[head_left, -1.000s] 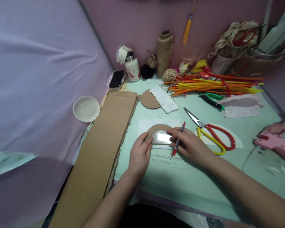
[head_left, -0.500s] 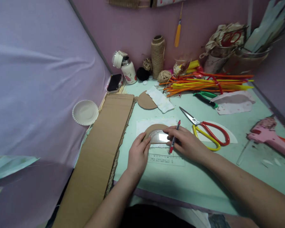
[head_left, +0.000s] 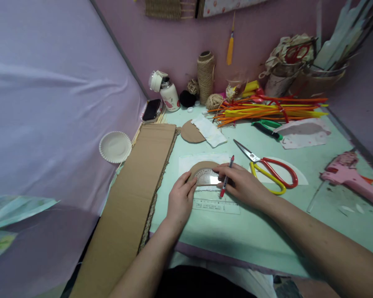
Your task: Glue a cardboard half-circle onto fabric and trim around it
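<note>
The cardboard piece (head_left: 200, 164) lies between the two hands on the near part of the counter (head_left: 255, 231). Its far edge is curved; its near edge appears straight. A clear protractor (head_left: 205, 177) is set over it, with the two near edges roughly in line.

State of the hands: the left hand (head_left: 180, 198) pinches the left end of the cardboard piece and protractor between thumb and fingers. The right hand (head_left: 240, 182) has its fingertips at the right end and carries a pen (head_left: 226, 180) crosswise between the fingers, red ends exposed.

Progress: shaping of the piece appears complete, and the protractor appears nearly aligned. Marking is judged outstanding, since the pen is not in writing position. Any line on the piece is too small to confirm.

A white sheet (head_left: 186, 159) lies beneath the piece, with a clear ruler (head_left: 216, 205) just on its near side. Beyond, a cardboard disc (head_left: 191, 133), partly covered by a white strip (head_left: 210, 131), appears already cut. To the right, scissors (head_left: 253, 157) rest with blades together, untouched. To the left lies a long cardboard sheet (head_left: 133, 190) with a ragged edge.
</note>
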`<state>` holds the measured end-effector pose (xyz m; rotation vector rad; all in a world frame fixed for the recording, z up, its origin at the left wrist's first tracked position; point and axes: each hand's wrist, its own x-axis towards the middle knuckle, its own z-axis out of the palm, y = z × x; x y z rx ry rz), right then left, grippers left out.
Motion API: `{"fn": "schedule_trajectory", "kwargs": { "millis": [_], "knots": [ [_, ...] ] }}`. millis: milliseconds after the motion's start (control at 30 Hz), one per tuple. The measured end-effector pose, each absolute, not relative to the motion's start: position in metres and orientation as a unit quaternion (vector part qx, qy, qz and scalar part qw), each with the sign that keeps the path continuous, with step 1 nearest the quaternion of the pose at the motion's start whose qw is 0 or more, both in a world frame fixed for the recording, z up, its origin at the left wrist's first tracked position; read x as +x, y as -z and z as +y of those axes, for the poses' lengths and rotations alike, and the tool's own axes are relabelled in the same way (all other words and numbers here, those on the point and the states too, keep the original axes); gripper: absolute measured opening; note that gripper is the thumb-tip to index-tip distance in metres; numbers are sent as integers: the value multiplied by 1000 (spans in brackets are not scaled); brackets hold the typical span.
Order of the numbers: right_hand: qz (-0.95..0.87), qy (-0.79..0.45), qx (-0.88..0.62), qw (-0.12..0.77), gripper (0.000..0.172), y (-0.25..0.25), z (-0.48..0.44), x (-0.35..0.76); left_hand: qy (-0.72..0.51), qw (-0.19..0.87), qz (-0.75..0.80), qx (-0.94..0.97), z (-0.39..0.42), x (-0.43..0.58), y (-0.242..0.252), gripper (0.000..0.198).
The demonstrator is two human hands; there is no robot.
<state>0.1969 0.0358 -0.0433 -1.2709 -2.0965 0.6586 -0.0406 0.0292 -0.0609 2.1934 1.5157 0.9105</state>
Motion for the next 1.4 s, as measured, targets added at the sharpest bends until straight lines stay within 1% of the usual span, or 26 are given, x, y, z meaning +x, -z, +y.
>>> {"fn": "schedule_trajectory", "kwargs": {
  "millis": [367, 833, 967, 1200, 1400],
  "knots": [
    [-795, -238, -472, 298, 11, 44, 37, 197, -318, 139, 523, 778, 29, -40, 60, 24],
    [-790, -247, -473, 302, 8, 45, 37, 197, -318, 128, 524, 780, 29, -38, 60, 26],
    [-781, -259, -480, 304, 7, 44, 37, 197, -321, 128, 520, 781, 29, -40, 62, 25],
    [-765, -274, -478, 333, 6, 43, 36, 197, -332, 133, 516, 778, 28, -42, 62, 26],
    [-766, -266, -487, 323, 6, 45, 36, 197, -333, 148, 521, 772, 28, -41, 60, 25]
  ]
}}
